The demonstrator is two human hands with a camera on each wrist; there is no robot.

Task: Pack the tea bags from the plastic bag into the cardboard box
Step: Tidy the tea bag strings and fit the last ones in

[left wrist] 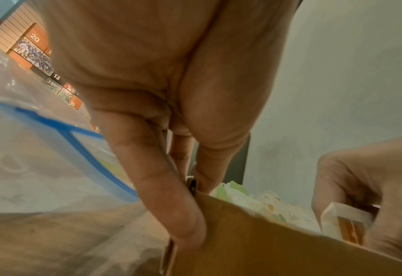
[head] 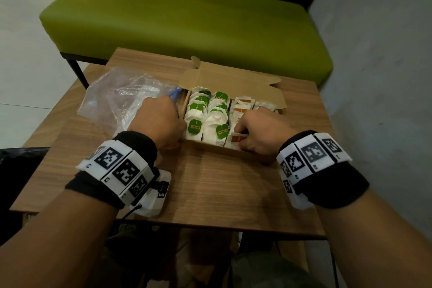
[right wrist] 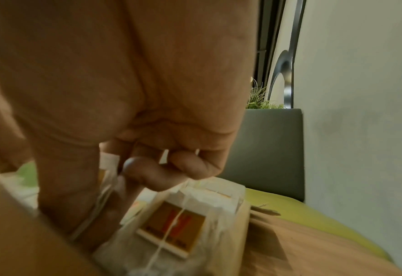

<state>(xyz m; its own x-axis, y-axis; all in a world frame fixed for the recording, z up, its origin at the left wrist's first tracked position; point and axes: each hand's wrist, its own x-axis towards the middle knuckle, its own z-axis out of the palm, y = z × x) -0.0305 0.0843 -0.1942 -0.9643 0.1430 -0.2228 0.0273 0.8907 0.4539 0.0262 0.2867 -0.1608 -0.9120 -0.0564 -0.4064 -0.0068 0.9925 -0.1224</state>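
Note:
An open cardboard box [head: 222,148] sits on the wooden table, its lid flap [head: 233,82] folded back. Rows of green-tagged tea bags [head: 198,105] fill its left side, and orange-tagged ones [head: 243,105] stand further right. My left hand [head: 161,121] grips the box's near left wall [left wrist: 266,242], with a finger [left wrist: 183,224] outside it and the thumb inside. My right hand [head: 259,133] is at the box's near right end and pinches an orange-tagged tea bag [head: 238,139] [left wrist: 346,222]. Another orange-tagged bag [right wrist: 171,227] lies under that hand [right wrist: 134,177]. The clear plastic bag [head: 117,98] [left wrist: 30,158] with a blue strip lies crumpled left of the box.
A green bench [head: 187,18] stands just behind the table, and a grey wall [head: 385,77] is close on the right. The table's near edge [head: 210,227] is in front of my wrists. A plant in a grey planter [right wrist: 266,142] stands beyond the bench.

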